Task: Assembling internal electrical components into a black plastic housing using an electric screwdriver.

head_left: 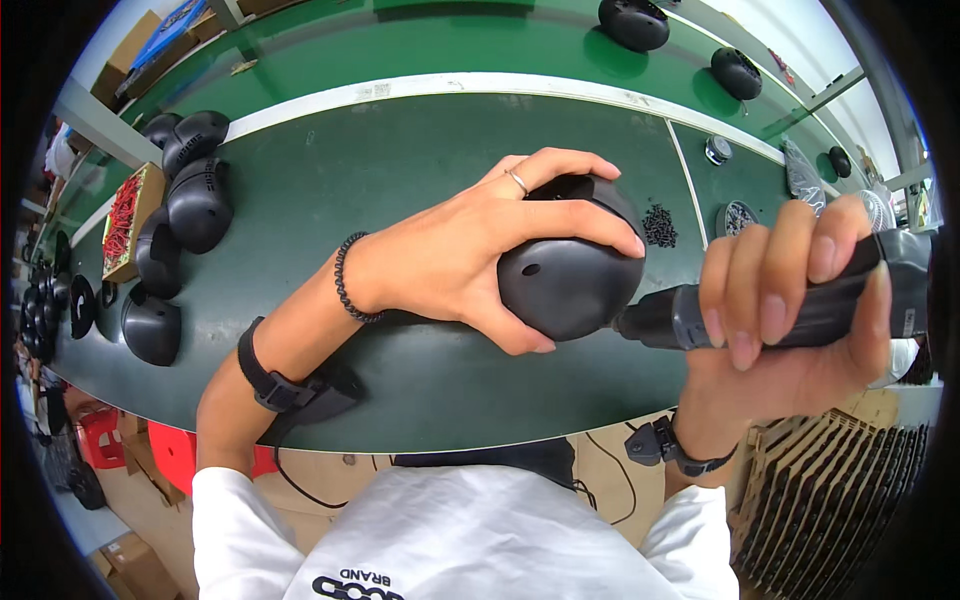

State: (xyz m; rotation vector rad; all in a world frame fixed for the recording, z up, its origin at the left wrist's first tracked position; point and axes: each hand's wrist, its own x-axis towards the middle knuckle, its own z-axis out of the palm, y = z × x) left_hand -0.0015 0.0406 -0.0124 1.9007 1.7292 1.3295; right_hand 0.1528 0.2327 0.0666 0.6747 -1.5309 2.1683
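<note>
Driving a screw into the black dome shell.
My left hand clamps the black dome shell on the counter; my right hand grips the electric screwdriver tight, and next I need steady, straight pressure.

My dark green table curves across in front of me, with a brighter green conveyor belt beyond it at twelve o'clock. Red plastic stools and cardboard boxes stand on the floor at eight o'clock; stacked dark trays sit at four.

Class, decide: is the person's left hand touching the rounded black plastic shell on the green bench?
Touching. The head view shows the left hand wrapped over the rounded black plastic shell, fingers and thumb pressed on its surface.
</note>
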